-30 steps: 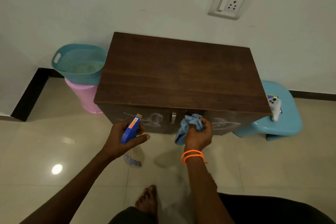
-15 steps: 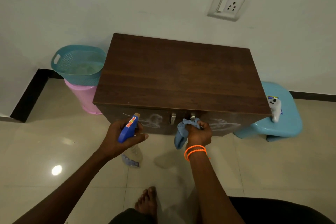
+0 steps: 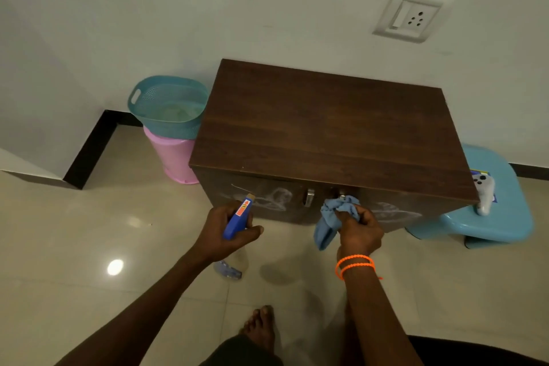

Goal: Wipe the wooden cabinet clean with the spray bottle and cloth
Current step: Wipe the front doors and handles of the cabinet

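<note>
my left hand (image 3: 225, 230) grips the blue spray bottle (image 3: 236, 221), label unreadable; my right hand (image 3: 361, 230) clutches the crumpled blue cloth (image 3: 334, 217) at the dark wooden cabinet (image 3: 326, 134) front's 3 o'clock handle.

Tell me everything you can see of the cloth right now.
The cloth is light blue, soft and thin-looking, bunched into a crumpled wad. The right hand grips it, with one loose end hanging down below the fingers. Its upper folds sit at the front of the wooden cabinet, by the right door handle; actual contact with it cannot be told.
</note>
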